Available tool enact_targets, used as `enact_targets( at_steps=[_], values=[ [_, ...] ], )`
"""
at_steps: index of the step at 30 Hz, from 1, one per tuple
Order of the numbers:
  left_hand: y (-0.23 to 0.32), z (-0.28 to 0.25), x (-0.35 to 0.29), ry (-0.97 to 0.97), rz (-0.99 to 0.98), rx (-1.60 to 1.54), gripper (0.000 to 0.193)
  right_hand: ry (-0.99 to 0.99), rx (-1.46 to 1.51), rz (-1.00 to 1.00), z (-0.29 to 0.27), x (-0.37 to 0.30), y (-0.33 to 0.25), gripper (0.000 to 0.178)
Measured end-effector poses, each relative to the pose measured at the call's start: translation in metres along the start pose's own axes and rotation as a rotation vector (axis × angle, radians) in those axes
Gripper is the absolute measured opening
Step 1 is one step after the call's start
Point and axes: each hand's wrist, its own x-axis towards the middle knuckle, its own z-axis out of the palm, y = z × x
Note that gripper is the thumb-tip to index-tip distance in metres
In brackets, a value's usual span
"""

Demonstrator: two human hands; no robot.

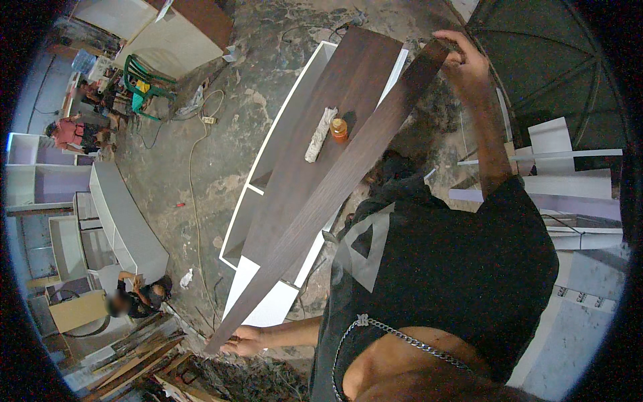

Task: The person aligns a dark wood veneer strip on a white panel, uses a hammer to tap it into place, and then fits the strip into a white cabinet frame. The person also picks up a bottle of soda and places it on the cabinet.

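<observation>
A long dark wood-grain strip [348, 181] runs slantwise across the view above a cabinet lying on the floor. My right hand [465, 60] is closed on its upper right end, fingers bent round the edge. At the lower left end, my left hand [244, 340] grips the strip, its fingers partly hidden. Beneath it is a dark brown panel [355, 67] on the white-edged cabinet frame [268, 157]. A whitish, mottled roll [321, 135] and a small jar with orange contents [339, 130] rest on that panel.
A pale cord [194, 174] trails over the worn floor. At left are a green plastic chair [144, 84], white cabinets [127, 214], a person in pink [69, 132] and another in black [144, 297]. Wood scraps [134, 365] lie lower left; white panels [552, 137] stand at right.
</observation>
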Motion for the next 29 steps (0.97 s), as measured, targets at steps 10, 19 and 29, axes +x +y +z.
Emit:
enact_targets(
  at_steps=[10,19,29],
  values=[
    [0.029,-0.138,0.065,0.321,-0.024,0.455,0.024,0.150,0.363,0.132,0.047,0.005,0.041,0.069],
    [0.083,-0.144,0.063,0.431,0.024,0.563,0.029,0.481,1.139,0.826,0.062,0.034,0.163,0.027],
    [0.113,-0.187,0.055,0.471,0.111,1.208,0.065,0.413,0.619,0.698,0.074,0.036,0.153,0.055]
  ],
)
